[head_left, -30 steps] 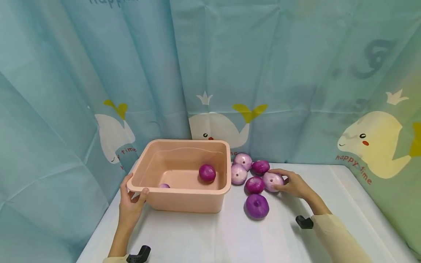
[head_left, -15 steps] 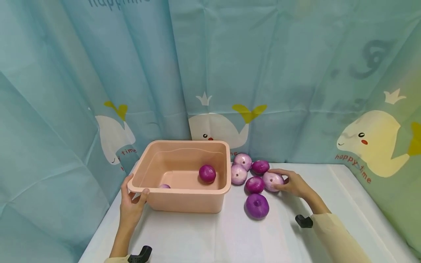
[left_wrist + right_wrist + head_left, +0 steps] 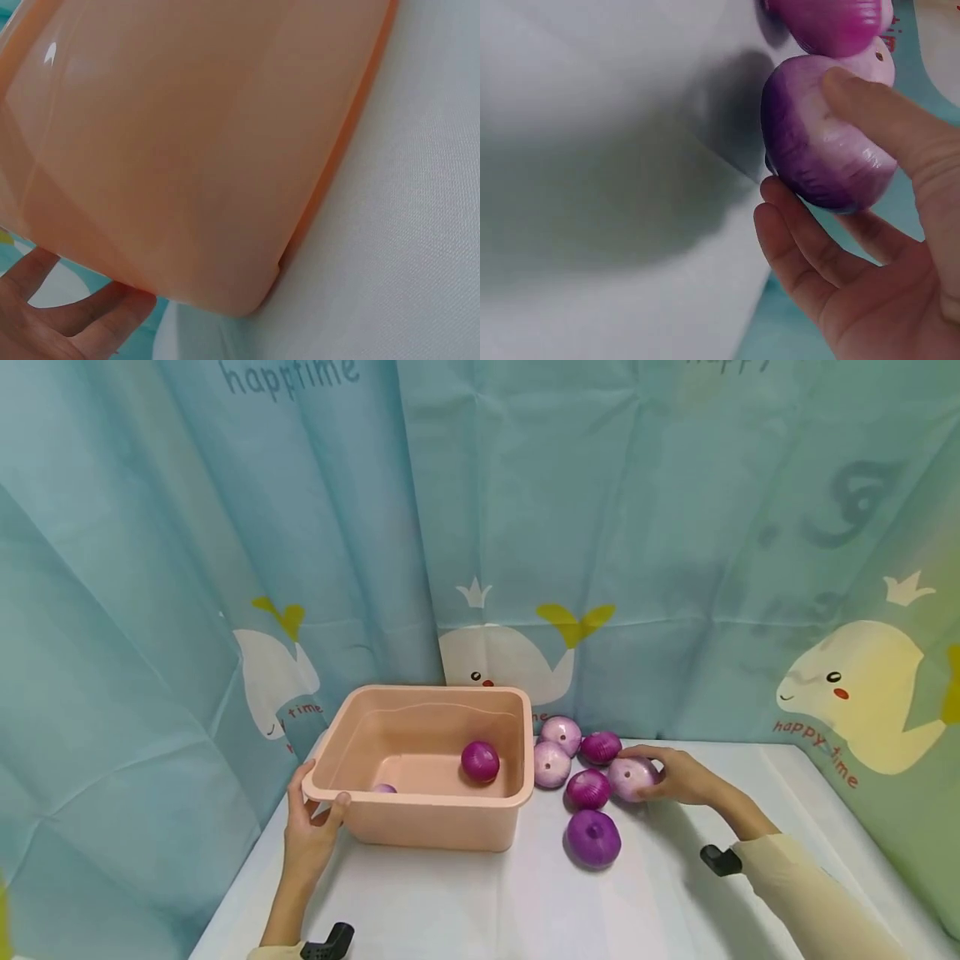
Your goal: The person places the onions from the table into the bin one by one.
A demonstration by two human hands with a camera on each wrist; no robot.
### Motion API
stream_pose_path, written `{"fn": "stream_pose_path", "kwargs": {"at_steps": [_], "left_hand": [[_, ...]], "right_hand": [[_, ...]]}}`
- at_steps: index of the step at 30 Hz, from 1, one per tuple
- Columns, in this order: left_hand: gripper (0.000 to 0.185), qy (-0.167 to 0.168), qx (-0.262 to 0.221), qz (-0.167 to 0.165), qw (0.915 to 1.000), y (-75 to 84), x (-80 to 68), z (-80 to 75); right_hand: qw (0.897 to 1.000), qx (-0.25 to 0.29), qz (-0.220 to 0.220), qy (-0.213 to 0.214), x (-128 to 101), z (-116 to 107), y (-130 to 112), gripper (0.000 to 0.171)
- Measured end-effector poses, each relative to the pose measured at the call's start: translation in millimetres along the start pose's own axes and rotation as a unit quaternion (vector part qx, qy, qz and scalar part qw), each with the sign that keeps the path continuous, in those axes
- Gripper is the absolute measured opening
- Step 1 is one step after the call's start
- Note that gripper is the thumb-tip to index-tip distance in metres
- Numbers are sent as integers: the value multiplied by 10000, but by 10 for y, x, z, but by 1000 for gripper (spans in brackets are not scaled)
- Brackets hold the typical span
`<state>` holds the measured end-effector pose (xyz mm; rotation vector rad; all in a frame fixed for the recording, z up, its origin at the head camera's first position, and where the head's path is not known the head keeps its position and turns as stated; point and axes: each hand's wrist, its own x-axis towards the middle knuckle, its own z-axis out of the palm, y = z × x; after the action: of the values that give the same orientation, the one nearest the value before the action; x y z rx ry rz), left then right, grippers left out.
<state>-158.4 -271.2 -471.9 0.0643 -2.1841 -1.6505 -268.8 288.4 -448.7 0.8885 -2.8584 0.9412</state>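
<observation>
Blue-green whale-print curtain (image 3: pixel 555 493) hangs behind a white tabletop (image 3: pixel 420 910). Peach bin (image 3: pixel 438 827) on it, left of the onion group. Left hand (image 3: pixel 309 843) grips the bin's near-left corner. Right hand (image 3: pixel 686 777) holds a pale onion (image 3: pixel 628 778) between thumb and fingers at the group's right edge; can't tell if it touches the tabletop. Round purple onion (image 3: pixel 592 840) sits nearest the person; two magenta onions (image 3: pixel 588 789) and two other pale onions (image 3: pixel 551 767) lie farther back. In the bin: one dark onion (image 3: pixel 480 762).

Best handling, I'd judge: pinch across the widest part, lift straight so neighbours don't roll, left hand steadying the bin.

Bin's front hides most of a pale item (image 3: pixel 384 788), probably another onion. Held onion covers part of the right fingers; left wrist view crops the bin.
</observation>
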Motion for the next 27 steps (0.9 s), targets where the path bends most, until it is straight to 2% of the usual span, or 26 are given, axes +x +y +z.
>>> {"fn": "stream_pose_path", "kwargs": {"at_steps": [4, 7, 14, 18, 23, 27], "left_hand": [[77, 15, 8, -31, 10000, -16, -13, 6], [77, 20, 7, -43, 10000, -28, -20, 7], [78, -26, -57, -203, 9998, -15, -39, -6], [77, -12, 15, -177, 9998, -12, -32, -4], [77, -34, -4, -126, 9999, -17, -13, -6], [76, -22, 56, -111, 9999, -13, 0, -9]], "right_hand": [[9997, 201, -39, -147, 41, -219, -82, 61], [9992, 382, -130, -78, 89, -410, -164, 61], [9953, 257, -611, 699, 218, -776, -361, 63], [9928, 266, -509, 1052, 267, -893, -441, 66], [9898, 360, -166, 1368, 331, -964, -499, 66], [9881, 379, -12, 1490, 374, -999, -525, 67]]}}
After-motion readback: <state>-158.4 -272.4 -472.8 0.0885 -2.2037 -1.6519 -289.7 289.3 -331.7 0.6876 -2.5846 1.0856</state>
